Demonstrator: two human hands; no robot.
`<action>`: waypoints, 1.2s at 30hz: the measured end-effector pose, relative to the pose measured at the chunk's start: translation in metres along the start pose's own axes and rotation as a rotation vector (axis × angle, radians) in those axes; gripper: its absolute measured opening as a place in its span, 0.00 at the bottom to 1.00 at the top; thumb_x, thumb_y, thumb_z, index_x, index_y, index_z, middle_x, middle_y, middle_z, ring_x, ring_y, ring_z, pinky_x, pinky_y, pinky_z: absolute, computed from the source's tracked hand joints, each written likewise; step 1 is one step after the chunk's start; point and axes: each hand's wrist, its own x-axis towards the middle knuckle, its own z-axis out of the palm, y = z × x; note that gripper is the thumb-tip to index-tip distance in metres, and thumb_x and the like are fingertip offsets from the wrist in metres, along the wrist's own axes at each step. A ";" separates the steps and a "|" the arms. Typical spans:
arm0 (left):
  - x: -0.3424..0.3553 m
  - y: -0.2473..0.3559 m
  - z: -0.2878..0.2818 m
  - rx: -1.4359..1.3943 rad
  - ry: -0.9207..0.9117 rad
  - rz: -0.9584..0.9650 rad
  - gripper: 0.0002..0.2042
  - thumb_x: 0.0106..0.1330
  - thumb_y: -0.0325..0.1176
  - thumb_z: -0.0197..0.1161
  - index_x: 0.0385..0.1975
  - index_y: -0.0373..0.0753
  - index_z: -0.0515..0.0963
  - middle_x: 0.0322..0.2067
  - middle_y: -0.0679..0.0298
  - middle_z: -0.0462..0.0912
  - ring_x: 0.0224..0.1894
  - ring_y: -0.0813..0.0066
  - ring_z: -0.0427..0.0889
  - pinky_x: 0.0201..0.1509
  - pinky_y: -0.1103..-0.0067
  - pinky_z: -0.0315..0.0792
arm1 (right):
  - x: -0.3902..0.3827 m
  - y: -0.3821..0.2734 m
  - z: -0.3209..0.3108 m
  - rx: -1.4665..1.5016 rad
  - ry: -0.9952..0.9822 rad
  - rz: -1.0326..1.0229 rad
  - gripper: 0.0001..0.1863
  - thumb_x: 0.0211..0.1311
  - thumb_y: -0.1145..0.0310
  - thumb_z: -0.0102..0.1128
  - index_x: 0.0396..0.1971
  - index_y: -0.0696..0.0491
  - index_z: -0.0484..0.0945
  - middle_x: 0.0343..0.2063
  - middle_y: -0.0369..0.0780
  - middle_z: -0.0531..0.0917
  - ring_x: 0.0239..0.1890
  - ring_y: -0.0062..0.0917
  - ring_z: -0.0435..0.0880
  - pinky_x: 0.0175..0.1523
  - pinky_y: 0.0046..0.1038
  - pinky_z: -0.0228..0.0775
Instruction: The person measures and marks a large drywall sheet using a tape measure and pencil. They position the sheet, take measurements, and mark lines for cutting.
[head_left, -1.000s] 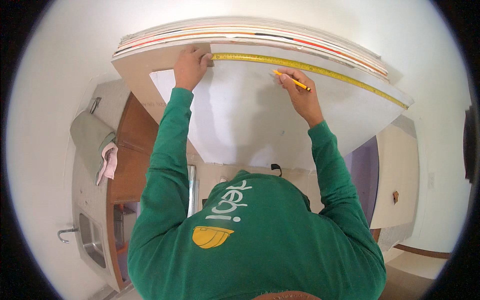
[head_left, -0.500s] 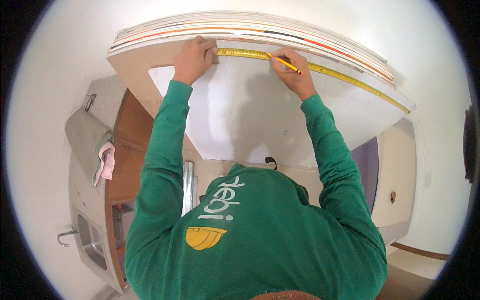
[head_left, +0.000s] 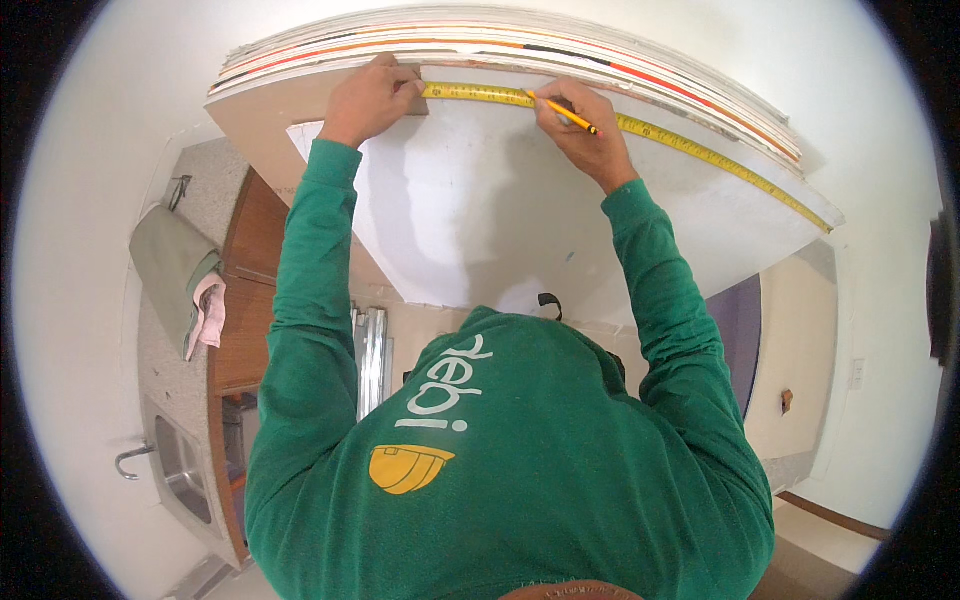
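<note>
A yellow tape measure (head_left: pixel 690 148) is stretched along the far edge of a large whitish board (head_left: pixel 480 200), reaching the board's right corner. At its left part, my left hand (head_left: pixel 368 103) is closed on the tape, thumb and fingers pinching it beside a brown strip along the board's edge. Whether the tape's case is in that hand is hidden. My right hand (head_left: pixel 588 130) grips a yellow pencil (head_left: pixel 572 116), its tip at the tape. This hand rests on the board, over part of the tape.
Several stacked boards (head_left: pixel 480 40) lie just beyond the tape. To the left are a counter with a sink (head_left: pixel 182 468), a hanging grey-green cloth (head_left: pixel 170 265) and a pink cloth (head_left: pixel 208 312). Shiny metal profiles (head_left: pixel 372 360) stand below my left arm. A wall outlet (head_left: pixel 857 374) is at right.
The view has shifted slightly, so the boards appear higher. Both hands keep nearly the same places on the tape, and the pencil tip stays at it.
</note>
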 end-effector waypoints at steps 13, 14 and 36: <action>0.002 -0.009 0.005 0.028 0.001 0.027 0.17 0.73 0.49 0.59 0.46 0.46 0.89 0.40 0.58 0.79 0.44 0.55 0.83 0.50 0.61 0.78 | 0.001 0.005 0.001 0.008 0.003 -0.090 0.07 0.73 0.65 0.64 0.38 0.53 0.80 0.34 0.40 0.84 0.36 0.30 0.84 0.44 0.31 0.80; 0.005 -0.008 0.005 0.039 -0.006 0.026 0.17 0.73 0.49 0.60 0.46 0.46 0.89 0.40 0.58 0.79 0.44 0.55 0.83 0.50 0.61 0.78 | 0.002 0.006 0.000 0.015 0.013 -0.083 0.07 0.73 0.65 0.64 0.38 0.53 0.80 0.34 0.40 0.84 0.36 0.30 0.84 0.44 0.30 0.80; 0.002 -0.011 0.007 -0.015 -0.005 0.049 0.16 0.72 0.47 0.62 0.44 0.44 0.90 0.39 0.58 0.77 0.42 0.55 0.83 0.47 0.59 0.78 | 0.003 0.001 0.002 0.015 0.040 -0.068 0.05 0.72 0.68 0.63 0.38 0.53 0.80 0.32 0.39 0.85 0.33 0.28 0.83 0.41 0.30 0.79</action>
